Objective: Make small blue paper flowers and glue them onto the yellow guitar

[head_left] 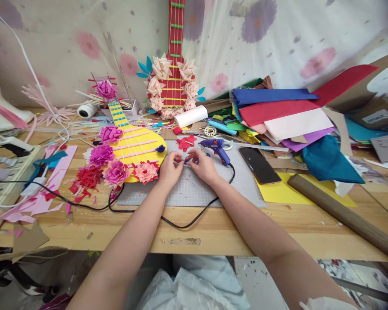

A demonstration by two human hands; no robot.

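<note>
My left hand (170, 168) and my right hand (203, 165) meet over a grey cutting mat (194, 189), fingers pinched together on a small blue paper piece (188, 160) held between them. Just behind my right hand lies a blue hot glue gun (217, 148), its black cord (181, 223) looping toward the table's front edge. To the left of my left hand lies a yellow paper guitar (137, 144) trimmed with pink, magenta and red paper flowers. Red paper scraps (186, 142) lie on the mat beyond my fingers.
A red paper guitar (175, 56) with cream flowers leans on the back wall. A pile of coloured paper sheets (284, 114) fills the right side, with a black phone (259, 165), a wooden rod (342, 215) and a white roll (190, 116). A power strip (6, 172) sits at left.
</note>
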